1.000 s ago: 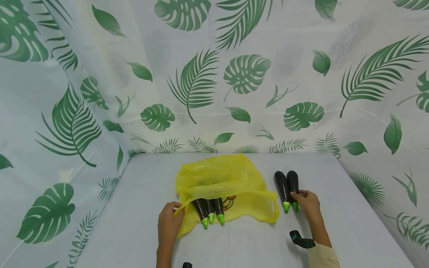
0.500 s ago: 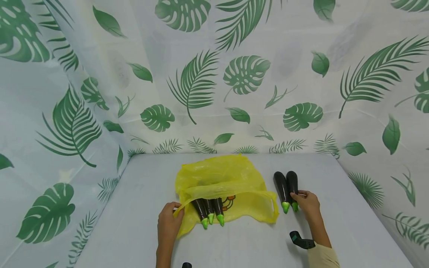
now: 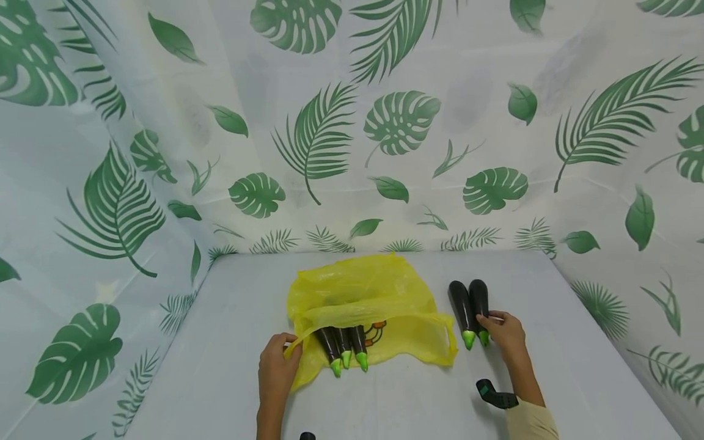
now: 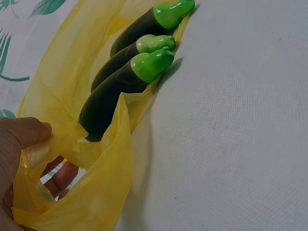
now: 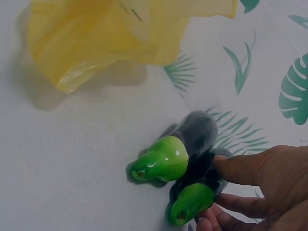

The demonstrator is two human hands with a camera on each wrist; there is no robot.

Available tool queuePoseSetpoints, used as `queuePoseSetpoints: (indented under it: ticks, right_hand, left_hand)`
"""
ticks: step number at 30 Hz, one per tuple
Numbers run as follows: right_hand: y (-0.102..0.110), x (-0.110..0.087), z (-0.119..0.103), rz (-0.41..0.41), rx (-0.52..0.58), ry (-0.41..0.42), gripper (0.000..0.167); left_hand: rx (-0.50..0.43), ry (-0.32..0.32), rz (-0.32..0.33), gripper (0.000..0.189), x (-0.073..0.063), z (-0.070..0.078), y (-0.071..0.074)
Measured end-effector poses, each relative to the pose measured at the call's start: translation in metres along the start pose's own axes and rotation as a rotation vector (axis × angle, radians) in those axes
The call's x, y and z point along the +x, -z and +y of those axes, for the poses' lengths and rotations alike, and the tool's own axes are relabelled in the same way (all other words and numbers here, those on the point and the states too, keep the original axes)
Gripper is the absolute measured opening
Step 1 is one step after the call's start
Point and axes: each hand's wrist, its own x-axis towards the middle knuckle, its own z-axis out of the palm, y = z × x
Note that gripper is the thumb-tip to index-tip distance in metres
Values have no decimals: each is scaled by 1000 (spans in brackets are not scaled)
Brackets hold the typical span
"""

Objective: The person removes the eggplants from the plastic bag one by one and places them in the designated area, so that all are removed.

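A yellow plastic bag [image 3: 363, 282] lies on the white table, its mouth facing me. Three dark eggplants [image 3: 330, 347] with green caps rest inside, stem ends poking out of the opening. My left hand [image 3: 277, 362] pinches the bag's left handle between thumb and fingers; the left wrist view shows the loop of plastic [image 4: 103, 187] lifted around the fingers. To the right of the bag lie two more eggplants side by side. My right hand [image 3: 507, 333] grips the outer eggplant [image 3: 480, 296] near its green cap [image 5: 192, 202]. The inner eggplant [image 3: 461, 302] lies untouched beside it.
Leaf-printed white sheeting [image 3: 385, 122] rises behind the table [image 3: 236, 318] and on both sides. A black device [image 3: 497, 394] sits at my right wrist, above the tabletop. Part of another dark device [image 3: 307, 436] shows at the lower edge, near the left forearm.
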Motion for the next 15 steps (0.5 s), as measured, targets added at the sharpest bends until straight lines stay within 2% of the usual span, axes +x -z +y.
queuePoseSetpoints:
  ticks: [6, 13, 15]
  right_hand:
    - [1, -3, 1, -2, 31, -5, 64]
    - [1, -9, 6, 88, 57, 49, 57]
    - [2, -13, 5, 121, 94, 73, 53]
  left_hand:
    - [-4, -16, 8, 9, 1, -1, -1]
    - [-7, -12, -2, 10, 1, 0, -1]
    - [-3, -11, -3, 9, 1, 1, -1]
